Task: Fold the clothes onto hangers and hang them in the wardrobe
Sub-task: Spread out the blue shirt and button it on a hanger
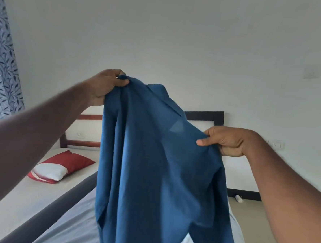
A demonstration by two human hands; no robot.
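A person's two bare arms reach forward, holding up a thin, deep-blue woven shirt (153,168) in front of a plain white wall (179,38). The left hand (106,85), raised higher, has its fingers and thumb curled tight around a bunched corner of the fabric near the top. The right hand (225,141), lower and to the side, pinches the opposite edge, thumb pressed flat on the near face of the cloth and fingers curled behind it. Between the two grips the shirt slopes down from left to right, a collar-like fold showing near its top, and the rest hangs in loose vertical folds over a bed with a pale blue-grey sheet (71,221). To the left lies a second mattress in off-white (29,194), carrying a red and white pillow (59,166). A dark wooden headboard (205,114) stands against the wall behind, and a blue leaf-patterned curtain (3,64) hangs at far left
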